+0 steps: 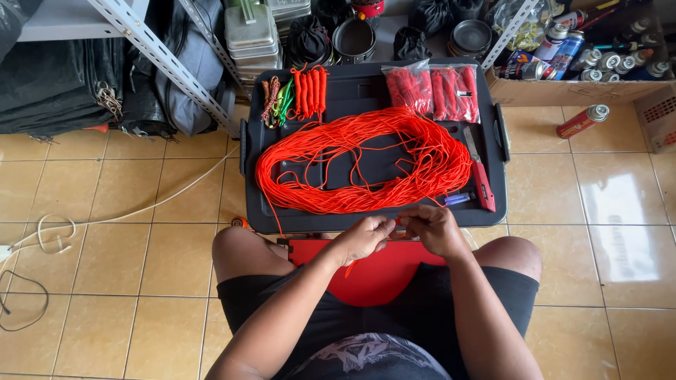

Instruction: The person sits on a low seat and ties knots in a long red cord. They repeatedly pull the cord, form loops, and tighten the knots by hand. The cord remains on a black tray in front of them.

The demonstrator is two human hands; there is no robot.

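A big loose coil of orange cord [362, 165] lies spread over a black plastic case lid [496, 211] in front of my knees. My left hand [362, 238] and my right hand [433, 229] meet at the lid's near edge, both pinching a short stretch of the orange cord between their fingertips. Under my hands a red board [373, 274] rests on my lap. Small bundles of orange cord [310, 90] and a multicoloured bundle [276, 100] lie at the lid's far left. Two clear bags of red cord [431, 88] sit at its far right.
A red-handled utility knife [480, 176] and a small lighter [459, 199] lie on the lid's right side. A cardboard box of spray cans [584, 63] stands at the far right, one can [583, 121] on the tiles. Metal shelving with bags is far left; a white cable [141, 209] crosses the floor.
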